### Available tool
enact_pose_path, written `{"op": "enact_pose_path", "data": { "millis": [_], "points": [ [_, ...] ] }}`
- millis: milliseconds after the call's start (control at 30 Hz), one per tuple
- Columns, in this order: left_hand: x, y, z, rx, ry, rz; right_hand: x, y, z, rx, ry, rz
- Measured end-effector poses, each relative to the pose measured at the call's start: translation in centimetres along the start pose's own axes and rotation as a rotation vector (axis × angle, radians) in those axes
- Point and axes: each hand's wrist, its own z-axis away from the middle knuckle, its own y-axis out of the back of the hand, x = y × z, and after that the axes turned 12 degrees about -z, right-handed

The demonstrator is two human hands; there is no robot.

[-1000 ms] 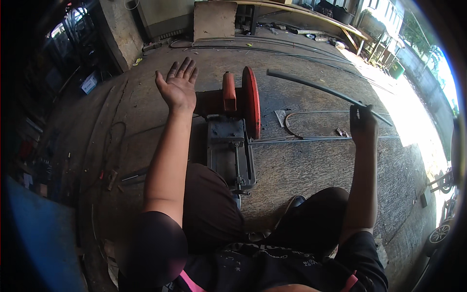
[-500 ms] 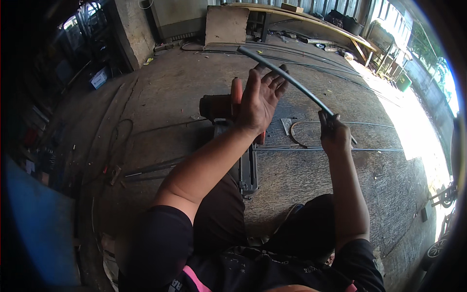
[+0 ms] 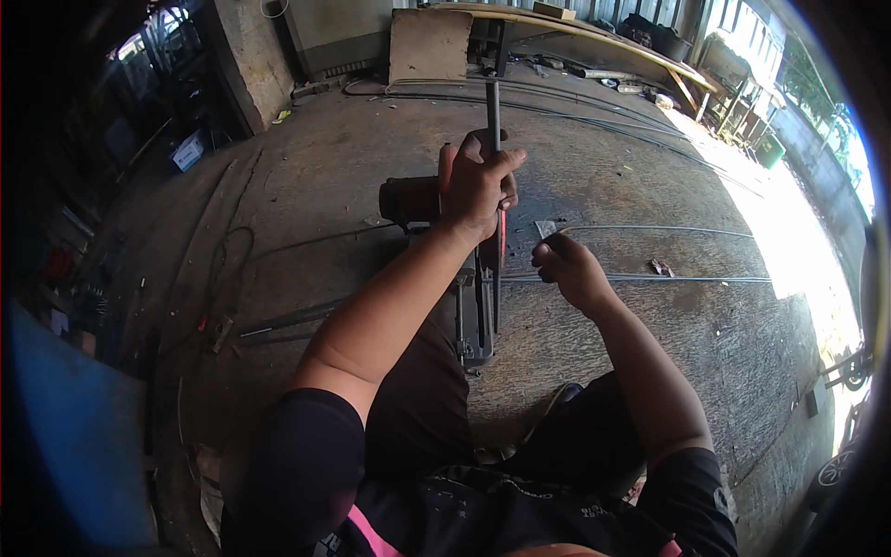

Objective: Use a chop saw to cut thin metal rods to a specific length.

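Observation:
My left hand [image 3: 476, 186] is closed around a dark metal pipe [image 3: 493, 107], which points away from me. The pipe's near end shows below the hand, along the right side of a cut-off saw's base [image 3: 484, 345]. Behind the left hand and wrist are the saw's dark motor [image 3: 408, 200] and red-orange parts; much of the saw is hidden there. To the right, my right hand [image 3: 580, 278] is apart from the pipe. Its fingers are loosely bent with a gap between them, and nothing shows in them.
Long thin rods [image 3: 668, 278] lie on the floor to the right, and more rods [image 3: 594, 123] farther back. Other dark bars [image 3: 292, 323] lie left of the saw. At the back a board [image 3: 429, 46] leans near a long wooden bench [image 3: 594, 34]. A blue panel [image 3: 74, 427] is at lower left.
The pipe has swung from a slant to pointing straight away from me. My left hand has closed around it, while my right hand has let go and moved left and slightly down.

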Motion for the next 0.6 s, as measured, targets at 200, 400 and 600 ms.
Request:
{"op": "enact_pose_path", "data": {
  "millis": [200, 400, 600],
  "points": [
    [-0.8, -0.8, 0.5, -0.091, 0.038, -0.071, 0.0, -2.0, -0.2, -0.063, 0.183, -0.211],
    [-1.0, -1.4, 0.0, -0.017, 0.136, 0.113, -1.6, -3.4, -2.2, -0.037, 0.255, -0.621],
    [-1.1, 1.9, -2.6, 0.093, -0.138, -0.452, 0.6, -0.7, -7.1, 0.11, 0.123, -0.647]
  ]
}}
